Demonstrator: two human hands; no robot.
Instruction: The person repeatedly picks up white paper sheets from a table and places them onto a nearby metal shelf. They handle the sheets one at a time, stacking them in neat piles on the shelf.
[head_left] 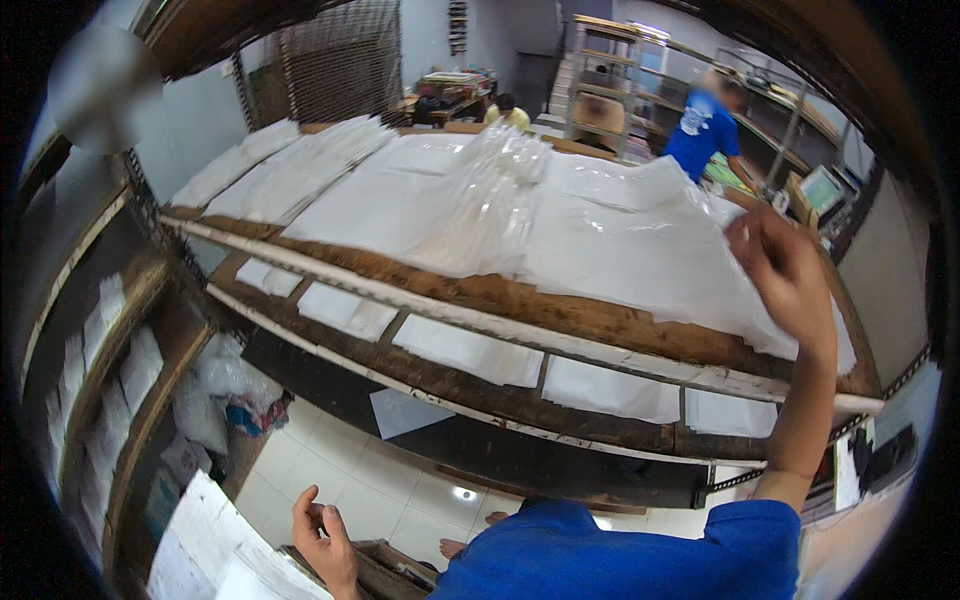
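My right hand (pixel 782 270) is raised over the right end of the upper shelf, beside a stack of clear-and-white plastic sheets or bags (pixel 630 240). Its fingers are bent and blurred, and I cannot tell whether they pinch a sheet. Low on the left, my left hand (pixel 325 540) hangs in the air with its fingers loosely bent and apart, holding nothing. Close beside it lie large white sheets (pixel 225 540). Further left along the upper shelf are a bunched, glossy plastic pile (pixel 490 200) and flat stacks of similar white sheets (pixel 310 175).
The upper shelf's pale front edge (pixel 480 335) runs across in front of me. Below it, a lower shelf holds white stacks (pixel 465 350) between dividers. Cubbies (pixel 130 400) stand left, with plastic bags (pixel 215 390) near the floor. Beyond the shelf, a person in blue (pixel 700 135) stands near racks.
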